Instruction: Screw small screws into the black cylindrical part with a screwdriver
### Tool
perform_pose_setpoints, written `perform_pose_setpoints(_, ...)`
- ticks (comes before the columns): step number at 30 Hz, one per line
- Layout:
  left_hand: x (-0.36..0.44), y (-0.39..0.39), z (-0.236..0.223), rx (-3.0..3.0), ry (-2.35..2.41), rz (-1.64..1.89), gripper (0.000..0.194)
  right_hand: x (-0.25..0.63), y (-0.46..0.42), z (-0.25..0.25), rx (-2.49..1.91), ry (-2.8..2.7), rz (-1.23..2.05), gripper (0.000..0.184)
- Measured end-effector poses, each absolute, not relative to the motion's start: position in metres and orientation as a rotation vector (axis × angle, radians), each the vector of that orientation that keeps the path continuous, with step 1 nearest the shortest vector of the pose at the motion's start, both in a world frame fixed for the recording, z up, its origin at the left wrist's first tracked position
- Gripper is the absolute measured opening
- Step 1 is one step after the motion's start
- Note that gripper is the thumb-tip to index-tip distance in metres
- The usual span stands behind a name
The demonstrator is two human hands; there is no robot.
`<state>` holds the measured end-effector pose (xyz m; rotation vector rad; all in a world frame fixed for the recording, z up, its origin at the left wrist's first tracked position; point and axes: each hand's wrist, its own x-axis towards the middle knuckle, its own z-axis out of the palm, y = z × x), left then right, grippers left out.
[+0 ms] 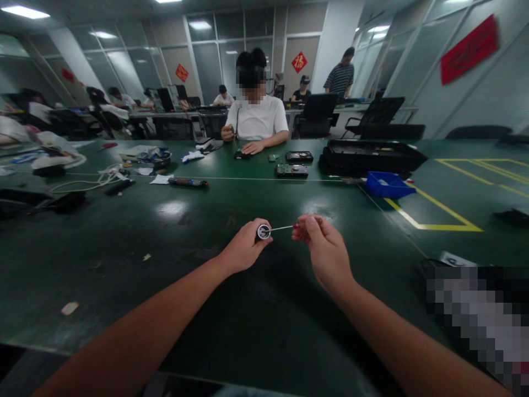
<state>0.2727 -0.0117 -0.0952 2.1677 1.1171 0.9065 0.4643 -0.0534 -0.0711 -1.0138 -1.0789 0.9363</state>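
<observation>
My left hand [243, 246] is closed around a small dark cylinder [263, 232] with a pale round rim, its end turned toward me. Inside the rim there are small parts too fine to make out. My right hand [327, 251] pinches a thin screwdriver [283, 227] by its reddish end. The metal shaft points left, and its tip reaches into the cylinder's round end. Both hands are above the green table [256, 336], in the middle of the view. The palm side of my right hand hides most of the screwdriver's handle.
Across the table a person [258, 118] in a white shirt handles small parts. Hard drives [291, 170], a long black tray [367, 157] and a blue bin [388, 184] lie beyond my hands. A pen-like tool [189, 182] and cables [97, 179] are at left.
</observation>
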Motion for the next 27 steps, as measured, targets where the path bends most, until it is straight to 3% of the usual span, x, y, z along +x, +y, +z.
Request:
perform_pose_setpoints(4, 0.271, -0.012, -0.094, 2.139, 1.132, 0.904, 0.017, 0.465, -0.052, -0.073, -0.984, -0.951, 1.055, 0.024)
perform_pose_setpoints(12, 0.272, -0.011, -0.095, 2.167, 1.106, 0.917, 0.016, 0.464, -0.068, -0.063, -1.171, -1.392, 0.576, 0.021)
perform_pose_setpoints(21, 0.271, -0.008, -0.099, 2.251, 1.108, 0.889, 0.015, 0.466, -0.072, -0.055, -1.268, -1.680, 0.291, 0.018)
perform_pose_setpoints(27, 0.270, -0.008, -0.099, 2.275, 1.090, 0.891, 0.015, 0.468, -0.071, -0.056, -1.326, -1.720, 0.197, 0.027)
